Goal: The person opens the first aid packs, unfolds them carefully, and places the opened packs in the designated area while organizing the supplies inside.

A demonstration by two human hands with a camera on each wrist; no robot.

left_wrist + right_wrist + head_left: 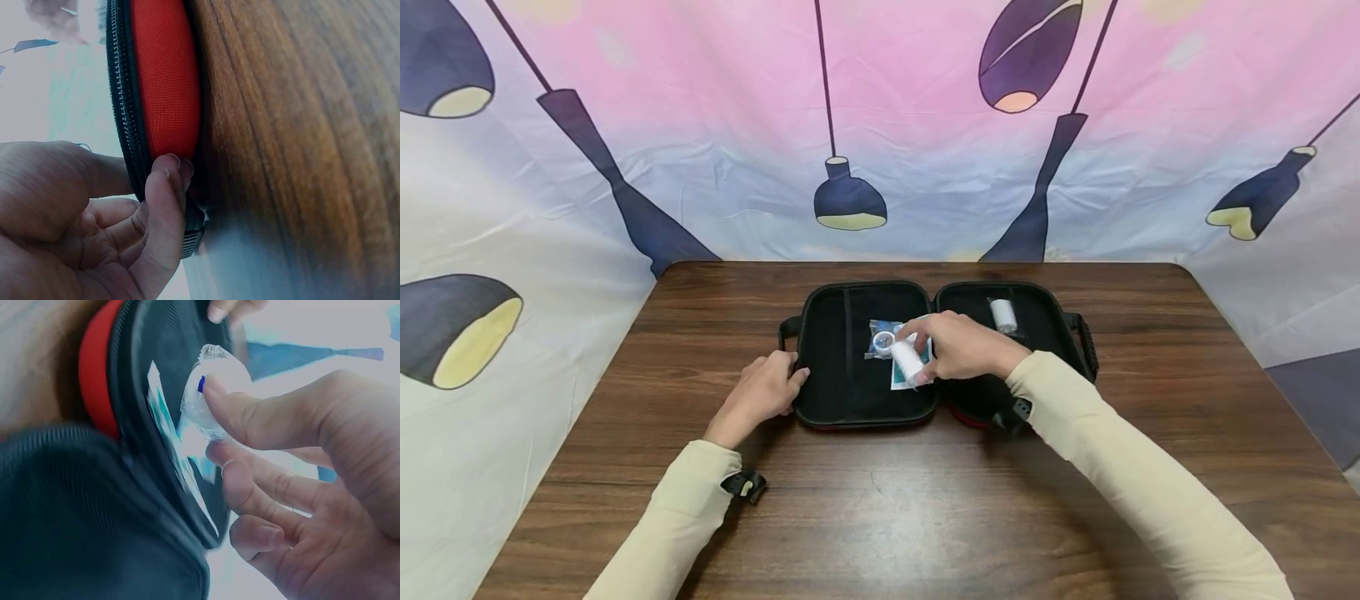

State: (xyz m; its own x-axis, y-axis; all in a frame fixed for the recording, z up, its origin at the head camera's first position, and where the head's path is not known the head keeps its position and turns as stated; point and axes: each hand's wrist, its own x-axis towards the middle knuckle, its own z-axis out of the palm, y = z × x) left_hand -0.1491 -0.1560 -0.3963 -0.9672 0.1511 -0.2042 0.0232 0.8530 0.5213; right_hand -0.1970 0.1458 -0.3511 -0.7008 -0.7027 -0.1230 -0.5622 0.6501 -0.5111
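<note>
A black zip case lies unfolded on the table, its outer shell red. At its left edge my left hand pinches the rim, thumb on the inner side and fingertips against the red fabric. Over the case's left half, my right hand holds a white bandage roll in clear plastic wrap between thumb and fingers. In the right wrist view the thumb presses on the wrapped roll. Below it lie a flat packet with green print and a small wrapped tape roll.
Another white roll sits in the case's right half. Carry handles stick out at the left and right ends of the case. The brown wooden table ends at a printed cloth backdrop.
</note>
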